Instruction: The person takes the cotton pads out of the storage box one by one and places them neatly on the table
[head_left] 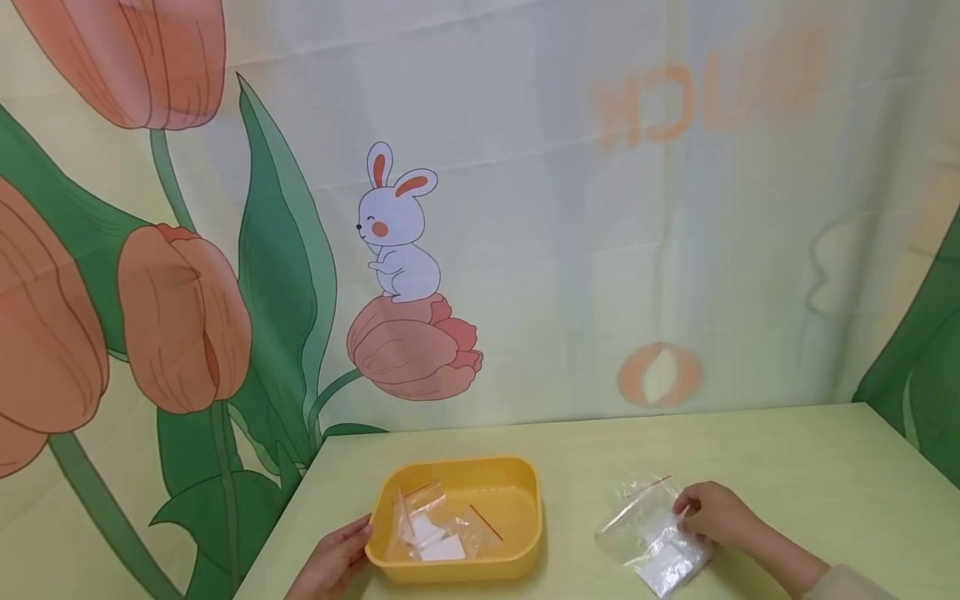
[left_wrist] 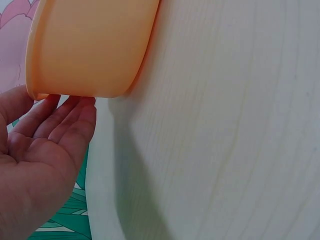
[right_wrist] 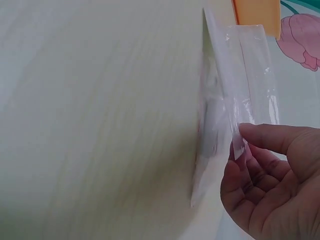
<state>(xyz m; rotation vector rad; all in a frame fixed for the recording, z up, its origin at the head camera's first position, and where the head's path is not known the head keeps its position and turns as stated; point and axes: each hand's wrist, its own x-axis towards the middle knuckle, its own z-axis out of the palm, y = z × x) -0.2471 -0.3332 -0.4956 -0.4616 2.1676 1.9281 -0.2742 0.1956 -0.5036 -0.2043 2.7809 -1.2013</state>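
Note:
At the left end of a yellow plastic basin (head_left: 457, 571), my left hand (head_left: 333, 560) holds the rim, thumb over the edge and fingers against the outer wall in the left wrist view. Inside the basin lie clear zip bags (head_left: 476, 523) with white pieces (head_left: 444, 548). To the right, my right hand (head_left: 712, 515) pinches a clear zip bag (right_wrist: 232, 100) between thumb and fingers. That bag stands tilted up from the table in the right wrist view. Beneath it, more clear bag with a white piece (head_left: 666, 568) shows; how many bags overlap is unclear.
The pale green table (head_left: 585, 450) reaches back to a fabric curtain (head_left: 525, 250) printed with tulips and a rabbit. A strip of tabletop separates the basin from the bags at the right.

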